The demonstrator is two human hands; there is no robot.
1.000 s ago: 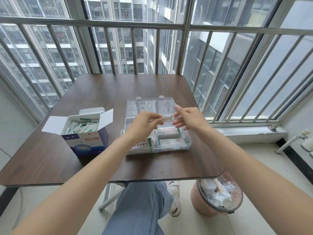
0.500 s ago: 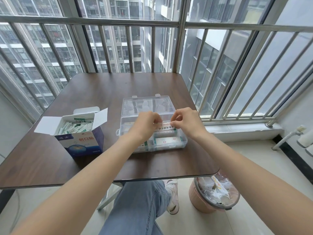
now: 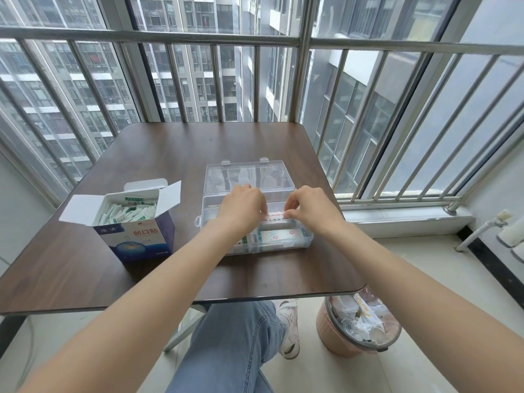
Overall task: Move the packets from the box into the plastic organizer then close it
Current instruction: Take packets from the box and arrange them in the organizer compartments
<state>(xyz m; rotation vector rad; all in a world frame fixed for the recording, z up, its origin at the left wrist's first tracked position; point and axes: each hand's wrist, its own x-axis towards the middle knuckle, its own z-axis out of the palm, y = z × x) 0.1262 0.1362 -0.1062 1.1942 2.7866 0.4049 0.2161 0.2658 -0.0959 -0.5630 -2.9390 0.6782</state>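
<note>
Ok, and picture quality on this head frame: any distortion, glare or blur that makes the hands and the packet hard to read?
Head view: wide-angle bowing curves the railing bars and table edge; soft daylight, no harsh shadows; faint reflections on the clear organizer lid; left hand and right hand are sharp, holding a packet between them, its print too small to read.

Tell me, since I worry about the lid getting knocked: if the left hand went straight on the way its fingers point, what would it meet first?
The left hand points away and slightly right, holding a packet with the right hand. Straight on, it would probably meet the organizer's open lid first; depth is unclear.
</note>
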